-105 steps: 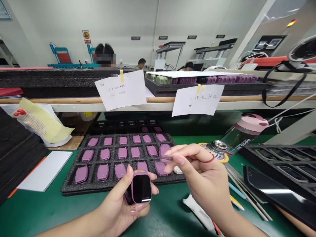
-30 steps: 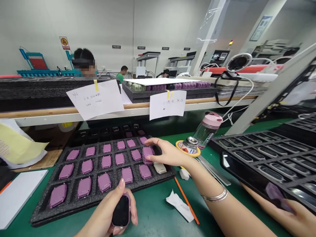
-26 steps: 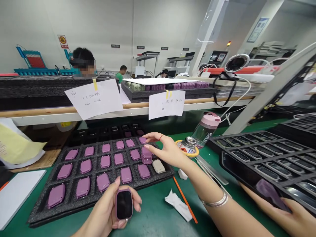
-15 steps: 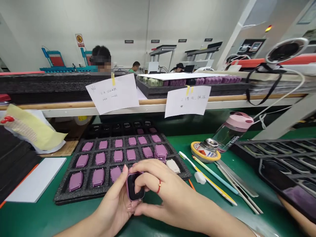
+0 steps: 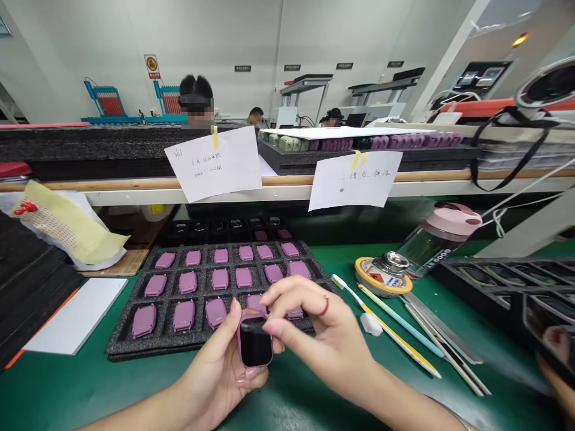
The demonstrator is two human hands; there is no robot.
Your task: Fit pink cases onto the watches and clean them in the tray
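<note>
Two of our hands meet over a green bench top (image 5: 67,383), the broadest thing before us, which spreads under and around our fingers. Just beyond our fingertips lies a black foam tray (image 5: 135,344), its pockets filled with rows of purple watch cases (image 5: 220,278) lying face down. Past the tray, a shelf edge carries two taped paper notes (image 5: 215,161). Off to the right of our fingers, well apart, a pink-capped bottle (image 5: 438,236) lies tilted beside a round yellow-rimmed tin (image 5: 384,276), and long thin sticks (image 5: 395,326) run across the bench between that tin and our right wrist.

Our left hand (image 5: 220,377) cups a purple smartwatch body (image 5: 255,344), screen up, thumb pressed along its left edge and the other fingers curled beneath it, so the grip is closed around it. Our right hand (image 5: 323,335) comes in from the right, and its thumb and forefinger are pinched together at the top edge of the screen, touching the watch. Whether something thin sits between those two fingertips we cannot tell. A red ring (image 5: 325,306) shows on one right finger.
</note>
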